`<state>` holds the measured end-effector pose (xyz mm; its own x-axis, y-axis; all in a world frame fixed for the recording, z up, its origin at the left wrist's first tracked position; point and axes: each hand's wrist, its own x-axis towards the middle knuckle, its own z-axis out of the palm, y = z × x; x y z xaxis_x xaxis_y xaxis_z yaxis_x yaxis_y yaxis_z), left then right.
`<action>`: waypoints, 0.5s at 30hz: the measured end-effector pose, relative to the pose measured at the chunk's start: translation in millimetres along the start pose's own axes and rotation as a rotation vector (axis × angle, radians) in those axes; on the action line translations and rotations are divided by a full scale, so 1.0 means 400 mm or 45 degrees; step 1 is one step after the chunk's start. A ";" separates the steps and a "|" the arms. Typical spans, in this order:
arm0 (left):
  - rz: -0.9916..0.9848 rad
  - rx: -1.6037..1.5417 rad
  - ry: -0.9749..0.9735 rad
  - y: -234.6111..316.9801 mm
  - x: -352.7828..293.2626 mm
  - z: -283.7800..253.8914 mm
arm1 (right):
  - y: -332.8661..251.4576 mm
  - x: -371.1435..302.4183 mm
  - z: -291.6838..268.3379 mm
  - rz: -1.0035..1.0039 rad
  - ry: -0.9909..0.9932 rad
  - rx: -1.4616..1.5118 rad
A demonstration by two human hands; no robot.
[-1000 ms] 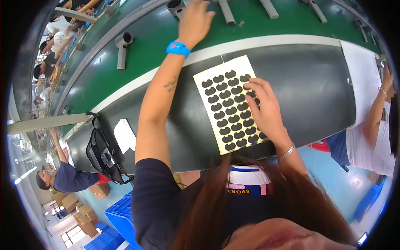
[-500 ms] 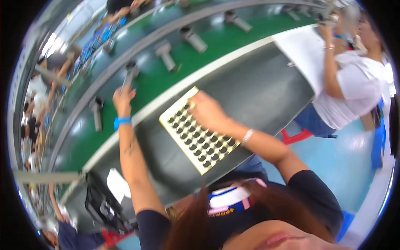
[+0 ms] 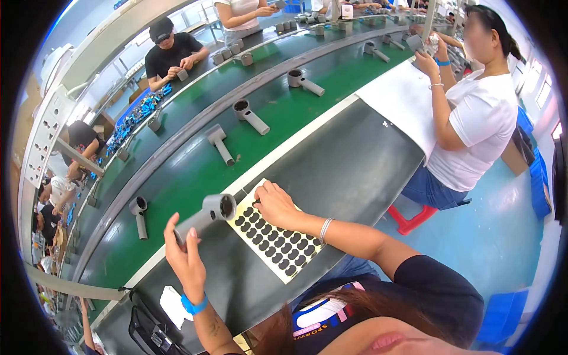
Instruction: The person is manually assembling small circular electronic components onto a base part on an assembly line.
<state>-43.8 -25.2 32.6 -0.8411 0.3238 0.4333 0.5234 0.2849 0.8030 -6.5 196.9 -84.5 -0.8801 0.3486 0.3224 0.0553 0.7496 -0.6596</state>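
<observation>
My left hand (image 3: 186,254) is wrapped round the handle of a grey hair dryer housing (image 3: 216,211). Its round, hollow head points to the right, above the near edge of the green conveyor. On the dark table lies a pale yellow sheet (image 3: 286,277) with rows of black stickers (image 3: 278,241). My right hand (image 3: 275,206) rests over the sheet's far corner, fingers bent and pinching at a black sticker there. The palm and fingers cover part of the top rows.
More grey housings (image 3: 251,117) lie along the green conveyor (image 3: 189,177) ahead. A black bag (image 3: 151,331) and white paper (image 3: 176,306) sit at the left. At the right, a person in a white shirt (image 3: 482,130) handles a grey part beside a white mat (image 3: 396,100).
My left hand has lifted the housing off the conveyor and brought it back toward the sheet. My right hand stays at the sheet's far corner. The view has shifted.
</observation>
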 end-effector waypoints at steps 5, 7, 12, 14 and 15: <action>0.132 0.257 -0.026 0.021 -0.081 0.001 | -0.013 -0.001 -0.014 0.040 -0.099 0.078; 0.170 0.343 -0.024 0.031 -0.109 0.003 | 0.016 0.002 0.017 -0.048 0.010 0.075; 0.173 0.354 -0.036 0.020 -0.096 0.088 | 0.052 0.021 0.005 -0.129 0.100 -0.004; 0.206 0.327 -0.023 0.020 -0.096 0.098 | 0.044 0.018 -0.011 -0.025 0.083 0.234; 0.199 0.327 -0.007 0.016 -0.097 0.099 | 0.047 0.019 -0.011 -0.060 0.047 0.254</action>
<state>-2.4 -0.4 4.5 -0.7471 0.3864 0.5409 0.6646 0.4498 0.5966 -10.0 216.0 -91.4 -0.8615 0.3391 0.3780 -0.0830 0.6404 -0.7636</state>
